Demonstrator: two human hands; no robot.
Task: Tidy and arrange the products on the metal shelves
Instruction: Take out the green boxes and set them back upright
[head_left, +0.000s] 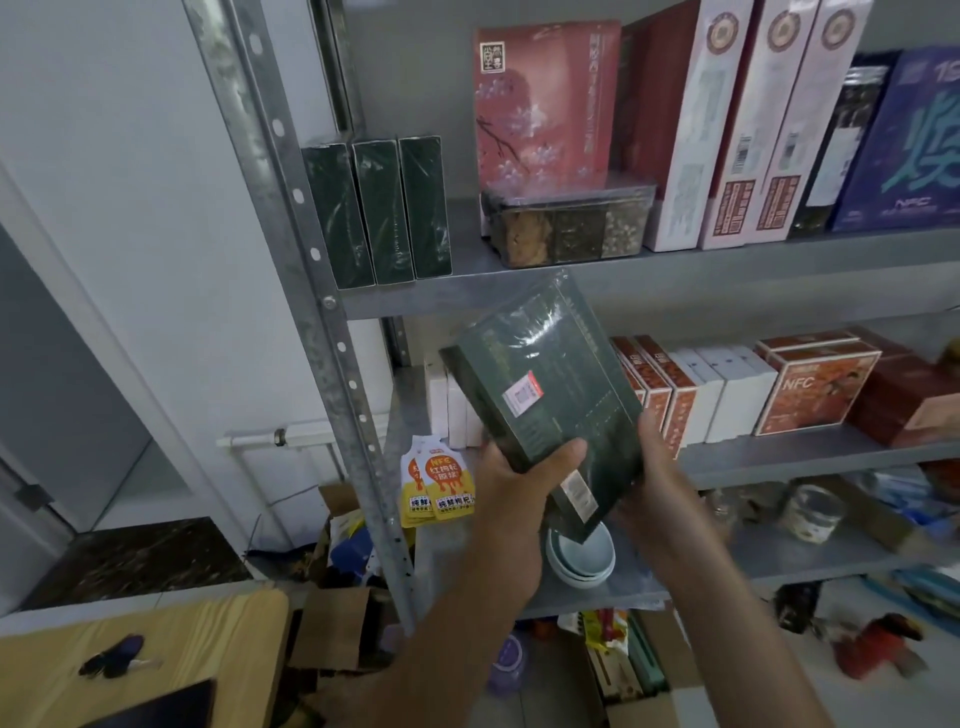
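At the metal shelves (727, 275), left hand (519, 473) and right hand (657, 462) grip a green box (550, 384), probably due upright beside three matching boxes (376, 213).

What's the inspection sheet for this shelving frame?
Surface: metal shelves, grey, several tiers, stocked.
Job's things: green box held tilted in front of the shelves; three matching green boxes upright at the upper tier's left end.
Clutter: stacked bowls on a lower tier; orange pouches near the post; cardboard on the floor.
Hands: left hand and right hand both grip the green box.
Cables: thin dark line low by the wall, possibly a wire; cannot tell.
Surroundings: white wall at left; yellow surface at bottom left.
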